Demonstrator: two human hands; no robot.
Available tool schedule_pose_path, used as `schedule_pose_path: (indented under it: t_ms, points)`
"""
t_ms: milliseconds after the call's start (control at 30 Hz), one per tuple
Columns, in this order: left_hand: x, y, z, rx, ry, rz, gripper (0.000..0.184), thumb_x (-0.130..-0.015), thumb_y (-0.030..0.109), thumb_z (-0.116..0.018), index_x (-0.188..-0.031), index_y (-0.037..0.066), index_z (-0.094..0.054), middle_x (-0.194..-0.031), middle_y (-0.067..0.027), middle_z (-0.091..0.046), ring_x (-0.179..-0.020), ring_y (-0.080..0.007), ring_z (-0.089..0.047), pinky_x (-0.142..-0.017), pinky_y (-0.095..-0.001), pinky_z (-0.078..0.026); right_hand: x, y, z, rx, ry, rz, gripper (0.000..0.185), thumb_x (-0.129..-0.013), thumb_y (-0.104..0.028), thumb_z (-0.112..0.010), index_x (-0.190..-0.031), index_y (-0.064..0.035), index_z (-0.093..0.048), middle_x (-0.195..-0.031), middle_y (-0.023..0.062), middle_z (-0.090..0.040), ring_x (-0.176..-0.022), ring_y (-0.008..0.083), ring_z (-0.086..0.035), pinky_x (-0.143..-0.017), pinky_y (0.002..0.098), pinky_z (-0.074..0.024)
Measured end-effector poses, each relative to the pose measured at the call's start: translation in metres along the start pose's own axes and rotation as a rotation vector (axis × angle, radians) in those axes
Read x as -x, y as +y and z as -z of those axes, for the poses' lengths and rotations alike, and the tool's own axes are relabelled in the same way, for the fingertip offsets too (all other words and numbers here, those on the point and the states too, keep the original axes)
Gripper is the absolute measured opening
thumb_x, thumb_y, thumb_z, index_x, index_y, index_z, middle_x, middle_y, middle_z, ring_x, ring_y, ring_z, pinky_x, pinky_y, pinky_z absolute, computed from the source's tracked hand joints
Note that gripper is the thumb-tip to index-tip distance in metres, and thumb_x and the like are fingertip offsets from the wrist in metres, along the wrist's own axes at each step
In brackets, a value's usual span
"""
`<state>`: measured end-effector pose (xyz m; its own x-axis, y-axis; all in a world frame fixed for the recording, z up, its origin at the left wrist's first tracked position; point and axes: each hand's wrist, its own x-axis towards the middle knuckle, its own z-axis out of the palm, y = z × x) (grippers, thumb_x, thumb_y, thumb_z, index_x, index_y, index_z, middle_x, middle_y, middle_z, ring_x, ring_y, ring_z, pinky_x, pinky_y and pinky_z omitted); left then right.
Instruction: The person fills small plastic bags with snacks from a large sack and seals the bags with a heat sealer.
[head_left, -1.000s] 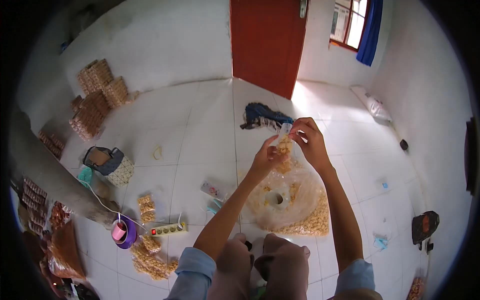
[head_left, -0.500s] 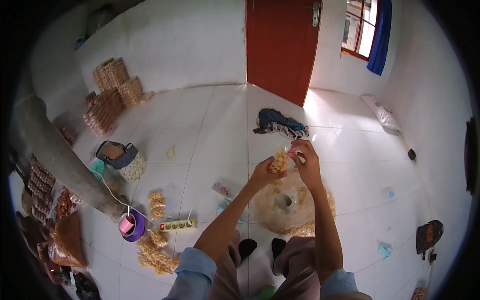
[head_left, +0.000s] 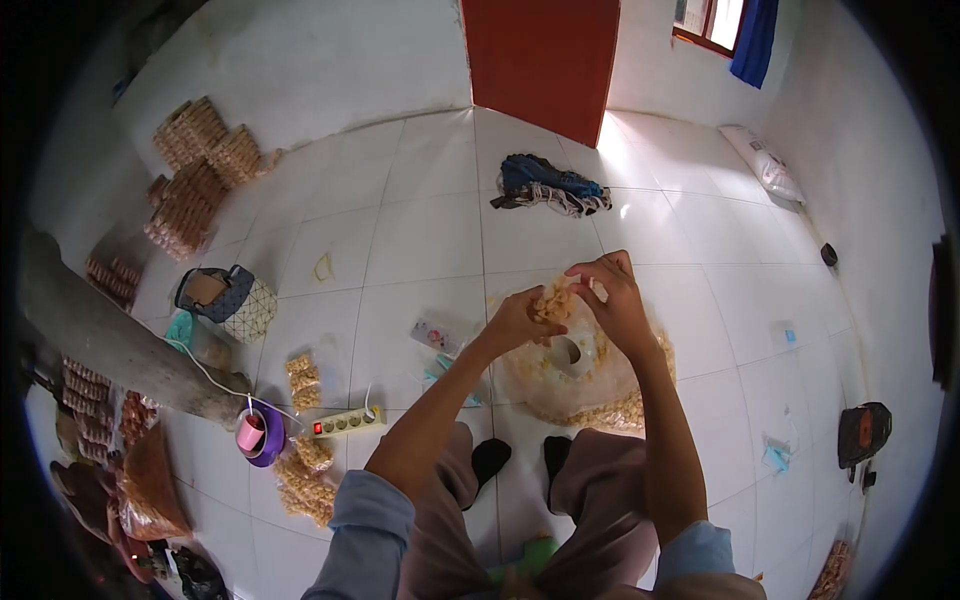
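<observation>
My left hand (head_left: 522, 318) is wrapped round a small clear bag of yellowish snack pieces (head_left: 552, 301). At the top of that bag, the fingers of my right hand (head_left: 606, 288) are pinched on its edge. Both hands are above a large clear plastic bag (head_left: 530, 385) on the floor, which has snack pieces (head_left: 625, 412) in it and a round hole-like opening (head_left: 565, 354) near its middle.
Filled packets (head_left: 303, 380), loose-looking snack bags (head_left: 303, 480), a power strip (head_left: 348, 421) and a purple bowl (head_left: 262, 440) lie left. Packet stacks (head_left: 190, 180) stand by the wall. Dark cloth (head_left: 550, 186) lies ahead; a white sack (head_left: 762, 165) is at right.
Over the last second both hands came lower and nearer with the small bag, whose pieces are now bunched within my left hand. The camera view has shifted, and my feet now show.
</observation>
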<state>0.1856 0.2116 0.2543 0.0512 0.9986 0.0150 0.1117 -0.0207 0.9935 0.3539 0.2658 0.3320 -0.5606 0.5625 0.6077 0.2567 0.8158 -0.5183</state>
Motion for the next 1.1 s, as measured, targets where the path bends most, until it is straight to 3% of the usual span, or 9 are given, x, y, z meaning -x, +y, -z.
schedule_pose_path:
  t_ms: [233, 300, 433, 633, 733, 833, 933, 1000, 1100]
  points:
    - [0.019, 0.019, -0.012, 0.233, -0.210, 0.006, 0.043, -0.074, 0.009, -0.071, -0.112, 0.002, -0.051, -0.099, -0.0065, -0.061, -0.085, -0.0137, -0.060, -0.075, -0.0279, -0.051, 0.011, 0.010, 0.002, 0.000, 0.017, 0.068, 0.010, -0.074, -0.007, -0.065, -0.083, -0.0079, -0.061, -0.078, 0.0037, -0.059, -0.085, 0.0247, -0.045, -0.080, 0.0336, -0.0375]
    - [0.024, 0.017, -0.017, 0.249, -0.344, 0.190, 0.043, -0.076, 0.014, -0.071, -0.111, 0.000, -0.050, -0.103, -0.0075, -0.060, -0.090, -0.0166, -0.060, -0.078, -0.0298, -0.051, 0.014, 0.010, -0.002, -0.056, -0.022, 0.090, 0.008, -0.075, -0.008, -0.064, -0.082, -0.0077, -0.061, -0.080, 0.0037, -0.060, -0.088, 0.0248, -0.046, -0.082, 0.0336, -0.0370]
    - [0.022, 0.007, -0.026, 0.330, -0.353, 0.191, 0.048, -0.076, 0.020, -0.071, -0.115, 0.000, -0.050, -0.100, -0.0071, -0.063, -0.087, -0.0117, -0.060, -0.076, -0.0253, -0.049, 0.009, 0.005, -0.004, -0.198, -0.089, 0.037, 0.009, -0.075, -0.008, -0.064, -0.083, -0.0084, -0.061, -0.081, 0.0034, -0.061, -0.092, 0.0252, -0.046, -0.086, 0.0349, -0.0361]
    - [0.010, 0.007, -0.019, 0.374, -0.161, 0.187, 0.033, -0.077, 0.012, -0.069, -0.105, 0.001, -0.055, -0.099, -0.0090, -0.062, -0.091, -0.0172, -0.061, -0.080, -0.0311, -0.051, -0.012, 0.002, 0.007, -0.050, -0.104, 0.133, 0.012, -0.077, -0.006, -0.061, -0.089, -0.0082, -0.060, -0.090, 0.0054, -0.059, -0.096, 0.0251, -0.047, -0.087, 0.0369, -0.0371]
    - [-0.004, -0.005, 0.001, 0.345, -0.033, 0.112, 0.033, -0.077, 0.008, -0.068, -0.106, -0.001, -0.054, -0.096, -0.0089, -0.062, -0.088, -0.0170, -0.061, -0.077, -0.0299, -0.052, -0.018, 0.032, 0.003, -0.136, 0.108, 0.022, 0.016, -0.077, -0.006, -0.061, -0.093, -0.0071, -0.060, -0.096, 0.0085, -0.055, -0.097, 0.0259, -0.047, -0.086, 0.0368, -0.0383]
    - [-0.018, -0.057, 0.026, 0.246, 0.133, 0.109, 0.035, -0.078, 0.008, -0.067, -0.109, -0.002, -0.053, -0.094, -0.0098, -0.063, -0.087, -0.0167, -0.062, -0.077, -0.0289, -0.052, 0.030, 0.127, -0.047, -0.097, -0.154, -0.254, 0.021, -0.079, -0.009, -0.061, -0.100, -0.0059, -0.059, -0.095, 0.0125, -0.054, -0.091, 0.0304, -0.049, -0.084, 0.0369, -0.0400]
    - [-0.023, -0.122, 0.033, 0.374, 0.267, 0.089, 0.037, -0.078, 0.007, -0.068, -0.109, -0.004, -0.052, -0.096, -0.0107, -0.062, -0.088, -0.0169, -0.062, -0.074, -0.0262, -0.053, 0.134, 0.213, -0.125, 0.256, -0.536, -0.300, 0.047, -0.070, -0.023, -0.073, -0.108, -0.0025, -0.054, -0.102, 0.0177, -0.053, -0.100, 0.0359, -0.049, -0.087, 0.0429, -0.0396]
    - [-0.024, -0.141, 0.032, 0.414, 0.313, 0.142, 0.038, -0.077, 0.005, -0.068, -0.111, -0.003, -0.050, -0.096, -0.0107, -0.062, -0.091, -0.0170, -0.061, -0.077, -0.0263, -0.052, 0.166, 0.232, -0.159, 0.327, -0.525, -0.351, 0.066, -0.066, -0.027, -0.076, -0.119, -0.0041, -0.044, -0.108, 0.0178, -0.049, -0.102, 0.0375, -0.048, -0.086, 0.0445, -0.0414]
    - [-0.019, -0.181, 0.026, 0.426, 0.394, 0.199, 0.037, -0.078, 0.003, -0.067, -0.110, -0.003, -0.051, -0.095, -0.0097, -0.062, -0.092, -0.0158, -0.060, -0.080, -0.0259, -0.050, 0.181, 0.229, -0.189, 0.506, -0.651, -0.714, 0.085, -0.062, -0.026, -0.078, -0.128, -0.0035, -0.029, -0.114, 0.0181, -0.045, -0.100, 0.0382, -0.048, -0.082, 0.0454, -0.0438]
